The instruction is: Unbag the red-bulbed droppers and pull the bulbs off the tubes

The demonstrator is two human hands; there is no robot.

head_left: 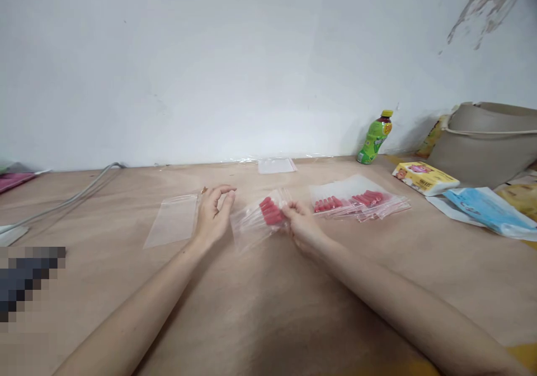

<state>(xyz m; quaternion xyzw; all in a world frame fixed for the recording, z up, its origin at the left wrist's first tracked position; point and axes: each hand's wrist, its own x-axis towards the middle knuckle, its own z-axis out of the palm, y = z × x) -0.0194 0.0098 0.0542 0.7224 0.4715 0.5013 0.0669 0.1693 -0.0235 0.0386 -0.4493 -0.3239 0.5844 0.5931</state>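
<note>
A clear plastic bag (251,225) with several red pieces (271,211) inside is pinched at its right edge by my right hand (302,224). My left hand (215,211) is apart from that bag, fingers curved and spread, with nothing between them. Beside it on the left lies a flat clear bag (173,220) with nothing visible inside. To the right of my right hand, several clear bags holding red pieces (368,198) overlap on the brown table covering (210,314).
Near the wall lies a small clear bag (276,166). A green bottle (375,137), a yellow tissue pack (424,178), a blue packet (489,208) and a grey-beige bag (482,141) are on the right. A grey cable (79,196) crosses the left side.
</note>
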